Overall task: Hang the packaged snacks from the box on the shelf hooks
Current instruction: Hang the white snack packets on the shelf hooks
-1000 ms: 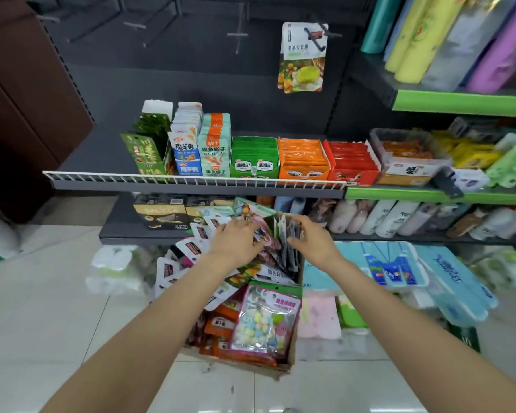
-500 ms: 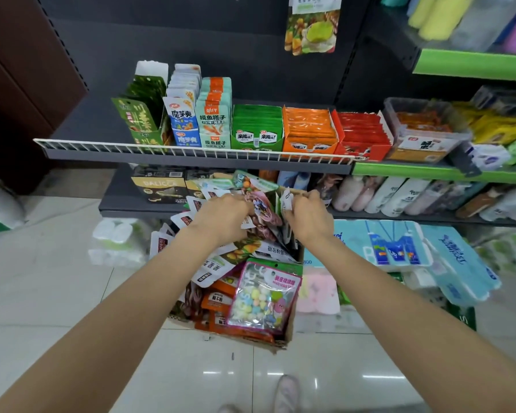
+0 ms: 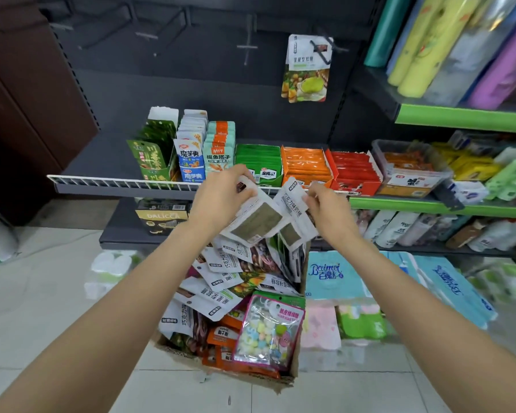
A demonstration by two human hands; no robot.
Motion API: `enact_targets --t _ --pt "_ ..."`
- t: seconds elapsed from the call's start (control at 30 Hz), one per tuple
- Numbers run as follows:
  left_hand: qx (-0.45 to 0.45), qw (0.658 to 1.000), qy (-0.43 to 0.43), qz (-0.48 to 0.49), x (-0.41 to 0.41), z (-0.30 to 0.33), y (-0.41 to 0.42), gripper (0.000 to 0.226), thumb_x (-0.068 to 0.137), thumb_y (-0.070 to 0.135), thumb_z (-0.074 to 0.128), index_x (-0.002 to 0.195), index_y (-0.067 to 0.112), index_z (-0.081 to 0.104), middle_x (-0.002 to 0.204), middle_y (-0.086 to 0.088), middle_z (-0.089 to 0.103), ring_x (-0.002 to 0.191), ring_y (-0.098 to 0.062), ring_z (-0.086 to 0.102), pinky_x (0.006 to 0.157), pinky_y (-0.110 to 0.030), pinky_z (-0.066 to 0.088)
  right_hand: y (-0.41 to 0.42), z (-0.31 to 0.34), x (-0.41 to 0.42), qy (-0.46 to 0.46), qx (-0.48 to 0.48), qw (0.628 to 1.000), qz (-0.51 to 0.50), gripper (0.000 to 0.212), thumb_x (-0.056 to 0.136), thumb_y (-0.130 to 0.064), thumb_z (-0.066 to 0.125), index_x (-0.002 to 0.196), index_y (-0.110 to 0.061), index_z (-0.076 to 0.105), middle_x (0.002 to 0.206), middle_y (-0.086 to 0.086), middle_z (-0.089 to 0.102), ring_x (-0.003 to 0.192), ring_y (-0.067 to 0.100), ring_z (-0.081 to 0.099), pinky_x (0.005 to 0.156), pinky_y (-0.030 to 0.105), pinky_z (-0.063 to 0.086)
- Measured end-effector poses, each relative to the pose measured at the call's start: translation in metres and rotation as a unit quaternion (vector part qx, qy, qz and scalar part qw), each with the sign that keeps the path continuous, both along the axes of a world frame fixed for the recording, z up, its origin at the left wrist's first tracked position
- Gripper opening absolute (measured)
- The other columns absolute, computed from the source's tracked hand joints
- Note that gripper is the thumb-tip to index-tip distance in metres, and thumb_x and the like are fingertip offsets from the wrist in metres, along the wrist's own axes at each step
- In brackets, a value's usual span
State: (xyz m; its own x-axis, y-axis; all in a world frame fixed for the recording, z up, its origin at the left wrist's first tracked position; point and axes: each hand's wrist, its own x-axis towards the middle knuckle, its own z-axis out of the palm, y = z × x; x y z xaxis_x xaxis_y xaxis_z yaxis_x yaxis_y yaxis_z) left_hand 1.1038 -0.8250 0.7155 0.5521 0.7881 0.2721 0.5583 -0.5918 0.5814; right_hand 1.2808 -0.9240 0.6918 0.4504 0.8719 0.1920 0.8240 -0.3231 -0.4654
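A cardboard box (image 3: 294, 369) full of snack packets stands on the floor below the shelves. My left hand (image 3: 221, 201) grips a white snack packet (image 3: 255, 222) by its top, lifted above the box. My right hand (image 3: 328, 208) pinches the top of a second white packet (image 3: 292, 217) next to it. Both packets show their backs. One snack packet (image 3: 307, 70) hangs on a hook (image 3: 325, 44) on the dark back panel. Further hooks (image 3: 248, 46) to its left hold nothing.
A wire-fronted shelf (image 3: 116, 183) carries rows of boxed snacks. Green-edged shelves (image 3: 459, 117) on the right hold rolls and tubs. Tissue packs (image 3: 334, 275) lie beside the box. A brown cabinet (image 3: 27, 99) stands at the left. White tiled floor lies in front.
Both hands have risen out of the box, each lifting a white packet. The view has tilted up, showing the hooks again.
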Motion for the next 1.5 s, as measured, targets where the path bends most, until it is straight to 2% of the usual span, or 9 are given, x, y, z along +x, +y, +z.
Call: enact_targets --t 0.07,0.3,0.57,0.67,0.77,1.13,1.23,1.33,1.5 --pt "0.004 1.0 0.001 0.001 0.004 0.015 0.003 0.021 0.085 0.028 0.068 0.103 0.02 0.061 0.072 -0.006 0.064 0.05 -0.014 0.05 0.055 -0.03 0.041 -0.001 0.016 0.001 0.006 0.035 0.999 -0.008 0.016 0.096 -0.026 0.05 0.093 -0.014 0.061 0.079 0.008 0.067 0.073 0.03 0.059 0.066 0.04 0.05" --pt "0.041 0.997 0.051 -0.032 0.038 0.052 0.009 0.051 0.086 0.029 0.067 0.132 0.025 0.047 0.118 -0.008 0.062 0.109 -0.026 0.055 0.08 -0.036 0.046 0.002 0.06 0.003 0.009 0.102 0.995 -0.014 0.018 0.093 -0.023 0.056 0.086 -0.01 0.066 0.077 0.004 0.067 0.069 0.019 0.059 0.06 0.031 0.04" --pt "0.007 0.999 -0.023 0.036 0.092 0.081 0.024 0.014 0.09 0.016 0.059 0.099 0.01 0.067 0.101 -0.012 0.067 0.087 -0.027 0.063 0.066 -0.028 0.042 0.022 0.087 0.052 0.127 0.142 0.982 -0.011 0.021 0.088 -0.001 0.051 0.097 -0.019 0.056 0.058 0.002 0.052 0.038 0.004 0.042 0.037 0.012 0.028" --pt "-0.068 0.993 -0.088 0.029 0.114 0.088 0.034 0.027 0.09 0.012 0.06 0.117 0.014 0.062 0.118 -0.001 0.057 0.068 -0.011 0.056 0.065 -0.02 0.043 0.04 0.091 0.076 0.152 0.129 0.98 0.0 0.021 0.09 -0.011 0.051 0.081 -0.018 0.068 0.082 -0.004 0.064 0.072 0.002 0.057 0.062 0.011 0.042" --pt "-0.075 0.991 -0.103 0.035 0.132 0.087 0.046 0.018 0.087 0.006 0.061 0.101 0.018 0.065 0.091 0.003 0.056 0.049 0.0 0.048 0.048 -0.008 0.038 0.059 0.092 0.104 0.231 0.105 0.967 0.02 0.031 0.089 -0.016 0.047 0.071 -0.025 0.071 0.089 0.0 0.071 0.088 0.022 0.066 0.085 0.043 0.054" --pt "-0.091 0.987 -0.084 0.105 0.163 0.094 0.078 0.02 0.09 0.013 0.056 0.093 0.004 0.074 0.096 -0.011 0.072 0.088 -0.024 0.066 0.088 -0.03 0.05 0.102 0.098 0.156 -0.11 0.095 0.988 0.046 0.013 0.086 -0.03 0.065 0.09 -0.023 0.074 0.09 -0.004 0.051 0.096 0.018 0.048 0.073 0.033 0.043" --pt "-0.168 0.971 -0.126 0.11 0.166 0.098 0.083 0.024 0.079 0.019 0.052 0.078 0.002 0.068 0.081 -0.018 0.069 0.081 -0.029 0.066 0.091 -0.043 0.05 0.11 0.098 0.162 -0.139 0.09 0.985 0.049 0.014 0.087 -0.032 0.064 0.091 -0.023 0.074 0.1 -0.002 0.058 0.1 0.02 0.05 0.076 0.034 0.041" --pt "-0.188 0.972 -0.107 0.085 0.165 0.097 0.092 0.038 0.076 0.011 0.051 0.111 0.01 0.067 0.105 -0.014 0.068 0.097 -0.027 0.065 0.096 -0.035 0.049 0.115 0.098 0.166 -0.12 0.072 0.99 0.035 0.014 0.091 -0.033 0.058 0.093 -0.027 0.071 0.095 -0.002 0.069 0.094 0.021 0.06 0.066 0.031 0.041" --pt "-0.049 0.997 0.011 0.053 0.159 0.099 0.103 0.029 0.087 0.01 0.063 0.116 0.009 0.067 0.116 -0.009 0.067 0.112 -0.022 0.059 0.102 -0.026 0.041 0.126 0.096 0.168 0.0 0.114 0.99 0.078 0.018 0.093 -0.015 0.056 0.102 -0.011 0.071 0.098 0.007 0.068 0.096 0.022 0.061 0.073 0.024 0.039"
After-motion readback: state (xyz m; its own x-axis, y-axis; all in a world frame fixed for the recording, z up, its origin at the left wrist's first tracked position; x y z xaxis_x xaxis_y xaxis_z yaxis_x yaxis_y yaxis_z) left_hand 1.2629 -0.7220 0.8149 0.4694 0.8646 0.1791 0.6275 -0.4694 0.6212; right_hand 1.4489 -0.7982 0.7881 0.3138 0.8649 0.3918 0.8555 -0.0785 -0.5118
